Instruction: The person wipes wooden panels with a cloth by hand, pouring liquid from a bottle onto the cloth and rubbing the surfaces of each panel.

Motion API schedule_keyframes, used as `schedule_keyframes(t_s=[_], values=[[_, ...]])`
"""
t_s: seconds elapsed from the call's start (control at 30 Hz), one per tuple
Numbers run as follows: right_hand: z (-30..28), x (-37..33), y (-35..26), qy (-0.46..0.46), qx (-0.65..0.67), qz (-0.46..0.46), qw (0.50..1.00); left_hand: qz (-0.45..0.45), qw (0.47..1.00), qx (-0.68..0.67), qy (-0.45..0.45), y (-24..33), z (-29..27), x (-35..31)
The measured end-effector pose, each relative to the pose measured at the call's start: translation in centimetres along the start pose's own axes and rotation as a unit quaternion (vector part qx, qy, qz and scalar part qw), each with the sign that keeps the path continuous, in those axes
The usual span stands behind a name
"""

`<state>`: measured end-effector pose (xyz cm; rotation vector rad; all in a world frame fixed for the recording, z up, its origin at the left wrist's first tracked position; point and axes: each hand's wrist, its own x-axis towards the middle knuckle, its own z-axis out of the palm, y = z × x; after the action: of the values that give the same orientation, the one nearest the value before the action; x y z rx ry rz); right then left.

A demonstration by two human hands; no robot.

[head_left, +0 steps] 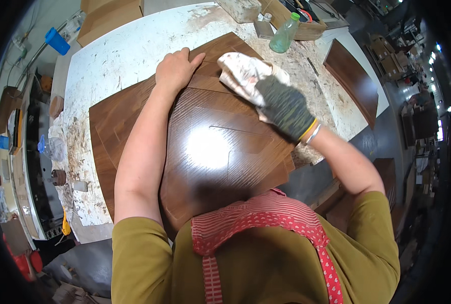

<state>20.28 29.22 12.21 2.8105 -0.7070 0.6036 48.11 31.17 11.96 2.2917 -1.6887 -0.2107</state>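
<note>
A dark brown glossy wooden panel (220, 147) with routed grooves lies on a stained white worktable (119, 50). My left hand (176, 67) is bare and rests flat on the panel's far left part, fingers together. My right hand (281, 107) wears a dark knitted glove and presses a crumpled white cloth (243, 73) against the panel's far edge. A bracelet and a yellow cuff show at that wrist.
A green plastic bottle (285, 34) stands at the table's far side beside a wooden tray (306, 30). Another brown panel (354, 81) lies to the right. A blue cup (57, 40) and cluttered shelves sit to the left.
</note>
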Motion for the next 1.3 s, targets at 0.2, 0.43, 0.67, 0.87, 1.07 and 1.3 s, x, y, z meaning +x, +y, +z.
schedule_keyframes(t_s=[0.2,0.43,0.67,0.87,1.07,1.3], values=[[-6.1,6.6,4.5,-0.164,0.218,0.190,0.943,0.013,0.999,0.002,0.044,-0.4,0.7,1.0],[-2.0,4.4,-0.8,-0.276,0.131,0.034,0.952,0.061,0.996,0.028,0.054,-1.9,2.0,1.1],[-2.8,2.2,0.9,-0.198,0.034,-0.001,0.980,0.016,1.000,0.006,0.025,0.0,0.7,0.6],[0.3,5.9,-2.6,-0.113,0.048,-0.074,0.990,0.055,0.997,-0.035,0.033,-1.5,1.2,0.9],[-8.8,-4.3,7.9,-0.202,0.144,0.182,0.951,0.044,0.998,-0.017,0.049,-0.5,0.5,0.9],[-6.6,2.3,5.7,-0.056,0.388,0.222,0.893,0.052,0.997,-0.037,0.044,-0.8,1.2,0.4]])
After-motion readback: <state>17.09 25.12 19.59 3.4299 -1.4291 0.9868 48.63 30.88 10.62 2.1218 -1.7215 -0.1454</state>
